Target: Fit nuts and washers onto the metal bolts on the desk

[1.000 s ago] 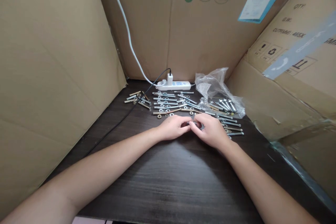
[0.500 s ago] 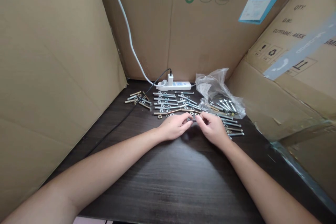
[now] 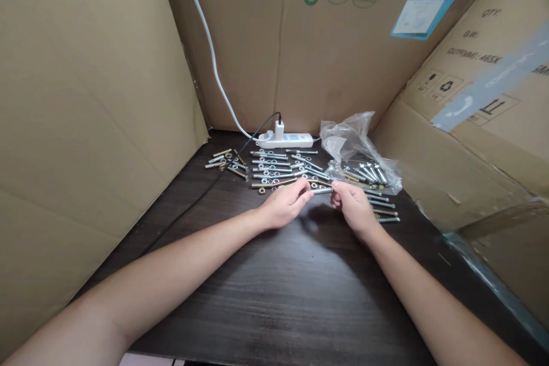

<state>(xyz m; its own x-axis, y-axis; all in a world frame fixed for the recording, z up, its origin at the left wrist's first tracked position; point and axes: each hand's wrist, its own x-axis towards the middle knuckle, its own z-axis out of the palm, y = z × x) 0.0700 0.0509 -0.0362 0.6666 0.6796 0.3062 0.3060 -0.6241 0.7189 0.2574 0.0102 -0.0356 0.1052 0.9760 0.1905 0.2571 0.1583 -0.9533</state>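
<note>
A silver rod (image 3: 321, 190) pinched between your left hand (image 3: 283, 206) and right hand (image 3: 352, 206)

Cardboard boxes (image 3: 240, 40) wall you in at the left, back and right around a dark tabletop (image 3: 257, 297). Just beyond your fingers lie rows of bolts, nuts and washers (image 3: 271, 170); a stack of bolts (image 3: 385, 205) pokes out past your right hand, and a small pile of metal pieces (image 3: 225, 161) sits apart at the left. A black cable (image 3: 184, 210) crosses that pile, coming from a white charger (image 3: 279, 130) on a power strip (image 3: 295, 140). A white cord (image 3: 208, 34) drops past the back box to the same strip.

Your fingertips close on the rod's two ends, so you see only its middle, in front of the nearest row. Your hands cover part of that row and the near ends of the stack. Any thread on the rod is too fine to make out. Your left forearm hides the cable's lower stretch.

At the back right lies a crumpled clear plastic bag (image 3: 347, 131) with a cluster of bolts (image 3: 372, 173) at its front; folds and glare make it hard to tell which are inside and which on top.
</note>
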